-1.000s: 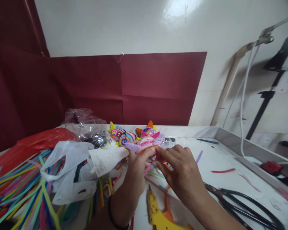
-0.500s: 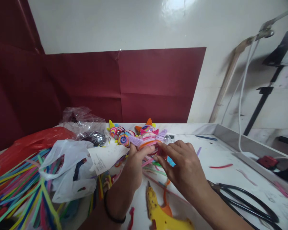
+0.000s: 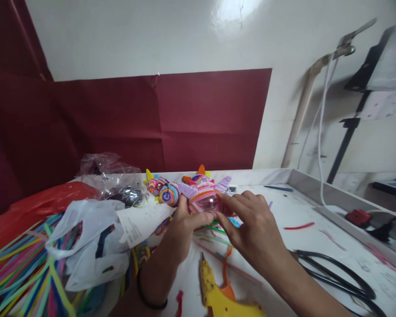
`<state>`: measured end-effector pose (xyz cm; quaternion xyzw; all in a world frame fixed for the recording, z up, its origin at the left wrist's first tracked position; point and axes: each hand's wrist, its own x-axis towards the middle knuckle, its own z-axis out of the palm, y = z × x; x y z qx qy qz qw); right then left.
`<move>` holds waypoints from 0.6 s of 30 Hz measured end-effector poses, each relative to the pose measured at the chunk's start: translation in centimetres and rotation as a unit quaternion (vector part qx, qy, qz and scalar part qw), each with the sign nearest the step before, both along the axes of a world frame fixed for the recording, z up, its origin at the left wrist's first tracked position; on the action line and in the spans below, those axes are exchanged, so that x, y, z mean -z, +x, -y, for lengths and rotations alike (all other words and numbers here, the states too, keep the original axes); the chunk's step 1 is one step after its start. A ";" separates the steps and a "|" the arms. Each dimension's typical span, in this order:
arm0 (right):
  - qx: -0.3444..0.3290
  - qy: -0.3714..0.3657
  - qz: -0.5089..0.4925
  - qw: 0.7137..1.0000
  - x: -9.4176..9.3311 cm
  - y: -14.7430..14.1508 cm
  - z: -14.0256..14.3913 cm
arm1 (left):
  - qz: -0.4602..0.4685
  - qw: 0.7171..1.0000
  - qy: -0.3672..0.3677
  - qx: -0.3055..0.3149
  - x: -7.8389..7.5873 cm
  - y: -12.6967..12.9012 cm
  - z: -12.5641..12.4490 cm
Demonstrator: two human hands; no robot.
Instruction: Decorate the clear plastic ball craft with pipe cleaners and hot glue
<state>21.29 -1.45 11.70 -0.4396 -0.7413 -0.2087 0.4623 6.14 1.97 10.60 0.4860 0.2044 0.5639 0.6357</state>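
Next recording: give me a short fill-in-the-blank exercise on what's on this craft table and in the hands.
1. Both the left hand and the right hand hold a pink pipe-cleaner figure with pale ____ ears.
2. The glue gun lying near the wrists is ____ in colour.
3. The black scissors lie on the table to the person's ____.
4. The loose pipe cleaners are heaped beside a ____ plastic bag.

Missing words: purple; yellow; right; white

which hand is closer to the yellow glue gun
Right. The right hand hovers just above and right of the yellow glue gun; the left hand is farther, up and left of it.
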 end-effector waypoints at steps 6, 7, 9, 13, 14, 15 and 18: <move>0.003 0.007 -0.003 1.000 0.0 0.1 0.0 | -0.036 0.999 0.000 0.003 0.1 -0.3 -0.1; 0.003 0.007 -0.004 1.000 -0.1 0.1 0.0 | -0.041 0.999 0.001 0.004 0.0 -0.4 -0.1; 0.002 0.007 -0.004 1.000 -0.1 0.1 0.0 | -0.045 0.999 0.007 0.012 -0.1 -0.5 -0.2; 0.006 0.012 -0.004 1.000 -0.1 0.2 0.0 | -0.037 0.998 0.016 0.048 0.0 -0.6 -0.3; 0.007 0.014 -0.005 1.000 -0.2 0.2 0.0 | -0.035 0.998 0.018 0.058 0.0 -0.7 -0.3; 0.008 0.015 -0.007 1.000 -0.2 0.2 0.0 | -0.034 0.997 0.020 0.065 0.0 -0.7 -0.3; 0.009 0.017 -0.008 1.000 -0.3 0.2 0.1 | -0.037 0.997 0.020 0.066 0.0 -0.9 -0.4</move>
